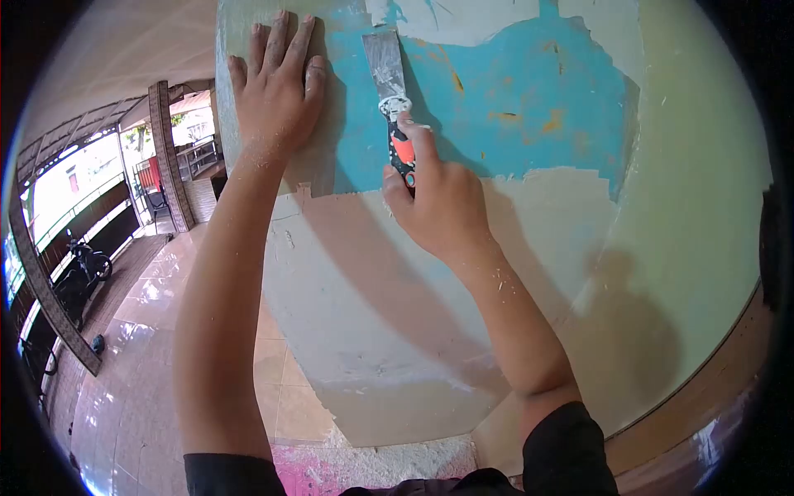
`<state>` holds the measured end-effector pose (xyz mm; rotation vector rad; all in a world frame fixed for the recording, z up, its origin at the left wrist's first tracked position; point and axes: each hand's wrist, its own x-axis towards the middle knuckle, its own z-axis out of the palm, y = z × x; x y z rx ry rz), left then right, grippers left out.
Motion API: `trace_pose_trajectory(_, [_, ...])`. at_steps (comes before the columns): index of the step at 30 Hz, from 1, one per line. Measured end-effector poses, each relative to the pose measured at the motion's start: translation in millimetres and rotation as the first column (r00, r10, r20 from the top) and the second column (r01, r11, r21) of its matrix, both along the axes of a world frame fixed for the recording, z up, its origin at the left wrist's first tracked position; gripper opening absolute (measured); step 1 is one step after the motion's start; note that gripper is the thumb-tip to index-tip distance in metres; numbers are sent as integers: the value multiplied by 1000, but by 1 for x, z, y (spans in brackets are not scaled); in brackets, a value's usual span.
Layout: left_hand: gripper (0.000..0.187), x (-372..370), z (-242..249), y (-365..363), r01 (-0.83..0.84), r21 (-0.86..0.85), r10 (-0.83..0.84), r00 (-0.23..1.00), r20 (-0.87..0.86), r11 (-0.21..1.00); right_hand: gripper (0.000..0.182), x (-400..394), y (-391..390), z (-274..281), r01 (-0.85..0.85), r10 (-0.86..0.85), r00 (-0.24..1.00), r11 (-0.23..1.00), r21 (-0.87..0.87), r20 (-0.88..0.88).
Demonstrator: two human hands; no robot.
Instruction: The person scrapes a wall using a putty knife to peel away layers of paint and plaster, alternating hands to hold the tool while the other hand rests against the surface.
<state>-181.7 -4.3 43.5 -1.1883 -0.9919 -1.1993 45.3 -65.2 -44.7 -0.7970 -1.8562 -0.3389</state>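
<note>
My right hand (438, 186) grips the black and orange handle of a putty knife (386, 70), index finger stretched along it. The metal blade points up, its tip close to the edge of a pale patch above; white residue coats the blade and collar. My left hand (277, 91) lies flat with fingers apart on the wall, near its left edge and left of the knife. Between and beyond the hands spreads a turquoise paint area (529, 107) with orange-brown spots. Around it is a pale coating (372, 273) with ragged edges.
White flakes and debris (389, 463) lie on a pink surface at the wall's foot. A tiled floor (149, 388) stretches left, with a pillar (168, 157), a motorcycle (83, 269) and a red chair (150, 178). Greenish wall (703, 190) continues to the right.
</note>
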Motion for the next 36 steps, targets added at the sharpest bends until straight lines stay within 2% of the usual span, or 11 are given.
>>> trace_pose_trajectory(3, [55,-1,1,0,-6,8,6,1000,-4,1000,55,-4,-7,16,80,-80,996,997,-19,33])
trace_pose_trajectory(6, [55,-2,2,0,-11,6,11,1000,-7,1000,54,-5,-12,15,37,-37,999,999,-22,2])
trace_pose_trajectory(16, [56,1,1,-2,2,-17,-2,1000,11,1000,52,-2,-10,19,49,-49,999,999,-20,-5])
trace_pose_trajectory(19, [56,2,2,-4,-10,-22,10,1000,16,1000,53,1,-5,29,68,-68,996,998,6,51])
trace_pose_trajectory(21, [56,3,3,-4,-13,-23,13,1000,12,1000,53,3,-5,39,73,-79,996,992,105,51])
trace_pose_trajectory(28, [57,1,1,-3,-12,-22,12,1000,15,1000,47,4,-6,44,90,-94,994,993,74,52])
trace_pose_trajectory(30, [57,1,2,-2,-12,-25,12,1000,15,1000,48,2,-17,52,104,-101,993,994,-36,67])
trace_pose_trajectory(33, [57,2,0,-4,-16,-30,17,1000,12,999,48,4,-14,45,136,-131,988,989,-50,87])
trace_pose_trajectory(36, [56,3,1,-6,-21,-22,21,1000,12,1000,48,5,-11,57,127,-131,987,991,51,88])
